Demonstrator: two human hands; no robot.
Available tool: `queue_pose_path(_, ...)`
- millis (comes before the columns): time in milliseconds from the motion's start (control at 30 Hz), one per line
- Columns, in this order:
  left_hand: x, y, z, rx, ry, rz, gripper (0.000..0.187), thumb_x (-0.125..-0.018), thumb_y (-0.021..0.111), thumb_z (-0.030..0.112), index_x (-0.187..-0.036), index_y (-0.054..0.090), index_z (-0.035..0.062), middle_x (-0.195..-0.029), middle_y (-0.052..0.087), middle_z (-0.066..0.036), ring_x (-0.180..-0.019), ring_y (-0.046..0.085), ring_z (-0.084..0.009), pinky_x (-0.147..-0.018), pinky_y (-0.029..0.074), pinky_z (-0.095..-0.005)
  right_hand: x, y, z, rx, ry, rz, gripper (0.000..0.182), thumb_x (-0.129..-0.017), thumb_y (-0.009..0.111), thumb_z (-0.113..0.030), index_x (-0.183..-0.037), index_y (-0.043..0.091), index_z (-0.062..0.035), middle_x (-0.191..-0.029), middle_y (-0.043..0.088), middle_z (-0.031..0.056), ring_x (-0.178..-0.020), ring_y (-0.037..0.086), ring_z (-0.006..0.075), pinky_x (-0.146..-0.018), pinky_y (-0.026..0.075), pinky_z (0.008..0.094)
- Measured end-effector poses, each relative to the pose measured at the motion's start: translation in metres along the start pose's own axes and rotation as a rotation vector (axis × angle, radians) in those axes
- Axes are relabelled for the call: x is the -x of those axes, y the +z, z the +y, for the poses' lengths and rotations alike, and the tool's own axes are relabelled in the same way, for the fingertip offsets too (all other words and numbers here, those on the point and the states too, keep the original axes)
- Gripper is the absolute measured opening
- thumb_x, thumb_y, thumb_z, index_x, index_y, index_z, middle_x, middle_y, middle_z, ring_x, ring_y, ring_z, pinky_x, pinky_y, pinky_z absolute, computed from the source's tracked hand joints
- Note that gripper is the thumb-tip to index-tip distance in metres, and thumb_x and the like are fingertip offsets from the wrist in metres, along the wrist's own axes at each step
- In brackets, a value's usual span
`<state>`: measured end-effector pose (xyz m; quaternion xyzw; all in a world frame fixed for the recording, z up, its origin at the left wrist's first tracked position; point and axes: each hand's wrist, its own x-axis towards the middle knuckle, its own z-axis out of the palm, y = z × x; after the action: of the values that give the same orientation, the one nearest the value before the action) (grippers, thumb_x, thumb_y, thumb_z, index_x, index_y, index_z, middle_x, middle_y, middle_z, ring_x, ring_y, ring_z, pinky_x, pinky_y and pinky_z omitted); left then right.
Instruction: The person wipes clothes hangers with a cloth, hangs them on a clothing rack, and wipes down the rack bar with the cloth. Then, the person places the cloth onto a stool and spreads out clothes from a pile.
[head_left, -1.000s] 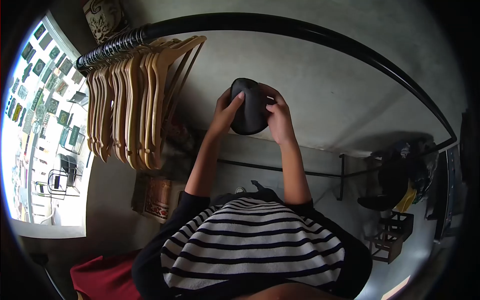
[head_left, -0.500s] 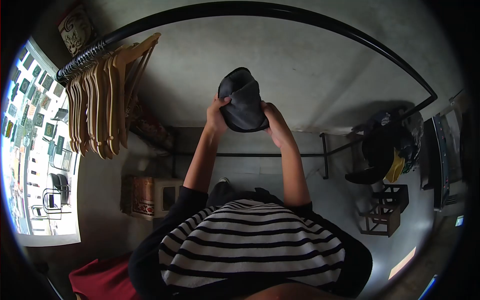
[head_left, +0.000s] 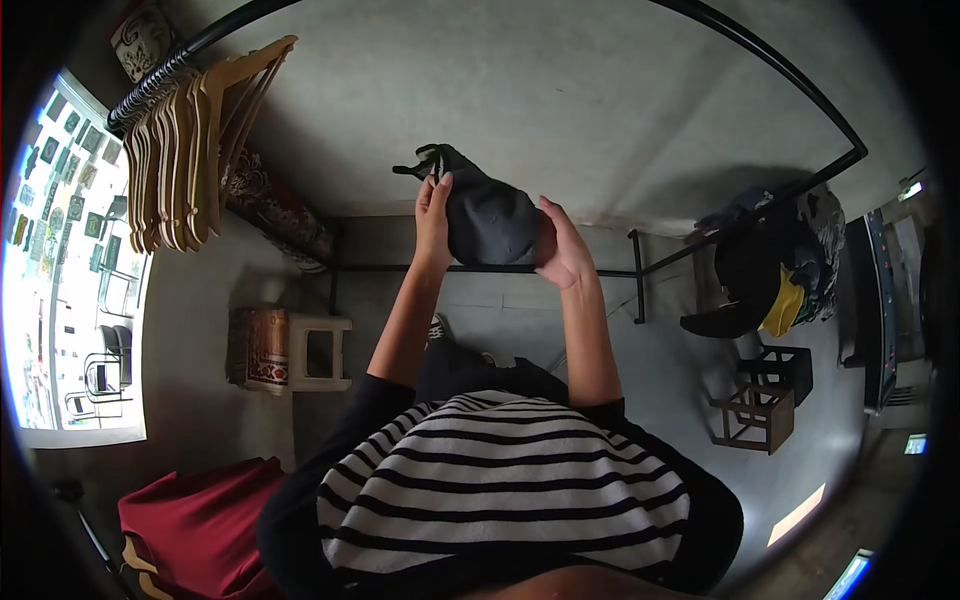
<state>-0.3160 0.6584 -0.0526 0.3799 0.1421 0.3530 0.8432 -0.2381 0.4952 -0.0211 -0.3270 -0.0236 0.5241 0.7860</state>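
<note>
A dark grey cap [head_left: 490,222] is held up in front of me, its crown bulging toward the lower right. A black strap end sticks out at its upper left. My left hand [head_left: 432,222] pinches the cap's left edge near that strap, thumb on the near side. On the other side my right hand [head_left: 566,250] supports the crown, with its fingers partly hidden behind the cap and its thumb pointing up.
Wooden hangers [head_left: 180,160] hang from a black clothes rack [head_left: 790,75] at left. Dark clothes and a yellow item [head_left: 785,300] hang at right above small wooden stools [head_left: 755,415]. A plastic stool [head_left: 320,352] and a red garment [head_left: 205,525] are at lower left.
The cap has turned and tilted, and its strap now shows at the upper left. My left hand has moved up along its edge; my right hand has opened somewhat and shifted right. The view has tilted downward.
</note>
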Motion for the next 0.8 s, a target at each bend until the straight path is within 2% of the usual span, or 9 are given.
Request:
queue_pose_path(200, 0.014, -0.005, -0.005, 0.110, -0.251, -0.015, 0.033, -0.093, 0.045, 0.035, -0.099, 0.054, 0.0038, -0.090, 0.059, -0.006, -0.082, 0.058, -0.0162, -0.075, 0.048, -0.0329, 0.015, 0.001, 0.004, 0.149, -0.155, 0.133, 0.040, -0.076, 0.053, -0.019, -0.109, 0.056, 0.0025, -0.108, 0.060, 0.0127, -0.094, 0.058, 0.0224, -0.087, 0.045, 0.0334)
queue_pose_path(300, 0.024, 0.000, 0.004, 0.034, -0.214, -0.070, 0.026, -0.091, 0.051, 0.029, -0.107, 0.053, 0.0087, -0.099, 0.057, 0.000, -0.081, 0.056, -0.0111, -0.070, 0.046, -0.0282, 0.005, -0.010, 0.002, -0.020, -0.252, 0.091, 0.048, -0.066, 0.044, -0.011, -0.109, 0.057, 0.0053, -0.107, 0.060, 0.0143, -0.094, 0.058, 0.0246, -0.087, 0.045, 0.0328)
queue_pose_path(400, 0.031, 0.011, 0.015, -0.293, -0.260, -0.097, 0.032, -0.091, 0.051, 0.025, -0.120, 0.043, 0.0139, -0.108, 0.052, -0.001, -0.088, 0.055, -0.0129, -0.076, 0.046, -0.0344, 0.001, -0.016, 0.004, -0.102, -0.295, 0.020, 0.049, -0.061, 0.042, -0.009, -0.107, 0.056, 0.0042, -0.108, 0.058, 0.0147, -0.101, 0.054, 0.0246, -0.091, 0.042, 0.0331)
queue_pose_path(500, 0.024, 0.006, 0.011, -0.439, -0.175, -0.097, 0.032, -0.091, 0.050, 0.025, -0.119, 0.044, 0.0123, -0.114, 0.049, -0.003, -0.097, 0.053, -0.0149, -0.082, 0.045, -0.0362, -0.007, -0.011, 0.007, -0.010, -0.429, 0.054, 0.050, -0.058, 0.041, -0.008, -0.104, 0.057, 0.0031, -0.105, 0.057, 0.0136, -0.100, 0.054, 0.0235, -0.091, 0.042, 0.0308)
queue_pose_path(567, 0.021, 0.002, 0.015, -0.395, -0.225, -0.118, 0.033, -0.091, 0.050, 0.029, -0.118, 0.044, 0.0119, -0.116, 0.047, -0.005, -0.103, 0.051, -0.0167, -0.087, 0.043, -0.0382, -0.010, -0.009, 0.009, 0.300, -0.571, 0.094, 0.049, -0.057, 0.041, -0.006, -0.103, 0.057, 0.0024, -0.102, 0.058, 0.0118, -0.098, 0.053, 0.0212, -0.090, 0.041, 0.0283)
queue_pose_path(633, 0.016, -0.002, 0.021, -0.383, -0.387, -0.274, 0.036, -0.092, 0.046, 0.037, -0.118, 0.047, 0.0125, -0.114, 0.049, -0.006, -0.103, 0.051, -0.0176, -0.087, 0.043, -0.0388, -0.013, -0.006, 0.008, 0.365, -0.539, 0.074, 0.050, -0.057, 0.042, -0.005, -0.103, 0.057, 0.0022, -0.102, 0.058, 0.0109, -0.097, 0.053, 0.0202, -0.089, 0.041, 0.0272)
queue_pose_path(667, 0.011, -0.004, 0.020, -0.383, -0.384, -0.276, 0.036, -0.092, 0.046, 0.037, -0.118, 0.047, 0.0125, -0.114, 0.049, -0.006, -0.103, 0.051, -0.0176, -0.087, 0.043, -0.0388, -0.015, -0.005, 0.008, 0.425, -0.509, 0.054, 0.050, -0.057, 0.043, -0.005, -0.104, 0.057, 0.0020, -0.102, 0.058, 0.0100, -0.096, 0.053, 0.0193, -0.088, 0.040, 0.0262)
queue_pose_path(733, 0.004, -0.010, 0.017, -0.293, -0.675, -0.265, 0.041, -0.092, 0.041, 0.045, -0.112, 0.051, 0.0109, -0.109, 0.053, -0.003, -0.100, 0.052, -0.0174, -0.086, 0.043, -0.0385, -0.016, 0.001, 0.008, 0.490, -0.465, -0.023, 0.050, -0.058, 0.043, -0.006, -0.106, 0.056, 0.0021, -0.104, 0.058, 0.0103, -0.097, 0.053, 0.0195, -0.089, 0.041, 0.0270)
queue_pose_path(800, 0.004, -0.006, 0.013, -0.322, -0.697, -0.222, 0.046, -0.091, 0.041, 0.048, -0.115, 0.051, 0.0095, -0.111, 0.054, -0.006, -0.101, 0.053, -0.0187, -0.087, 0.043, -0.0388, -0.013, 0.012, 0.008, 0.582, -0.368, -0.102, 0.050, -0.062, 0.045, -0.009, -0.110, 0.056, 0.0018, -0.103, 0.057, 0.0101, -0.097, 0.054, 0.0188, -0.090, 0.041, 0.0269)
